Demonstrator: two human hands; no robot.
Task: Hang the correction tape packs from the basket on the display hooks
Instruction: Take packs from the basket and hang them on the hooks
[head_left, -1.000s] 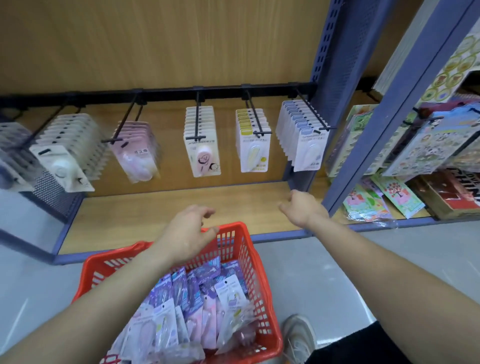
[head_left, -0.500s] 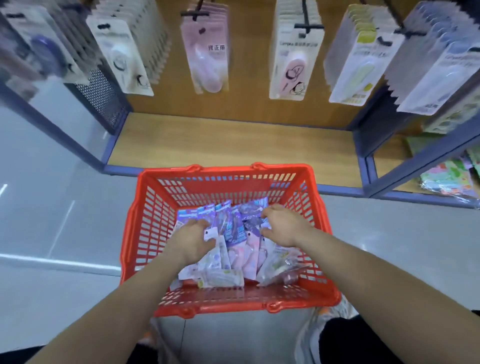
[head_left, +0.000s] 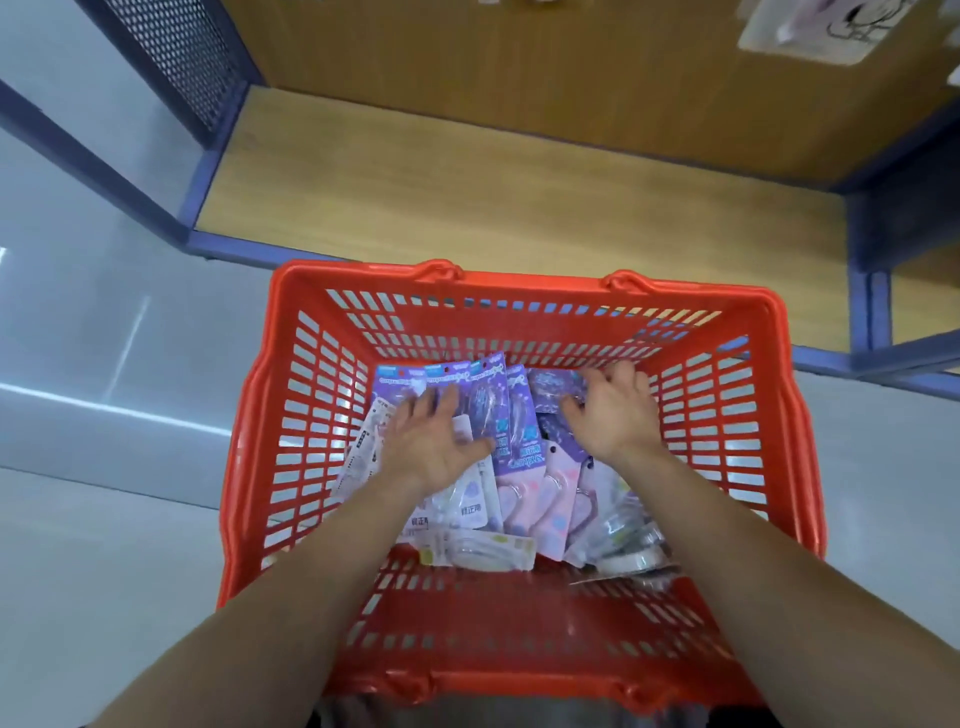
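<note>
A red plastic basket (head_left: 519, 291) sits on the floor below me, holding several correction tape packs (head_left: 511, 431) in purple, pink and white wrappers. Both of my hands are inside it. My left hand (head_left: 431, 441) lies flat on the packs at the left, fingers spread. My right hand (head_left: 610, 410) rests on the purple packs at the right with its fingers bent down onto them; whether it grips one is not clear. Only the bottom edge of one hanging pack (head_left: 810, 31) shows at the top right; the display hooks are out of view.
A low wooden shelf board (head_left: 519, 182) with a blue frame (head_left: 234, 249) runs just beyond the basket. A perforated blue side panel (head_left: 176, 57) stands at the upper left. Grey glossy floor (head_left: 104, 467) surrounds the basket.
My head has tilted down from the hooks to the basket. Both hands dropped from the shelf edge into the basket and now lie on the packs.
</note>
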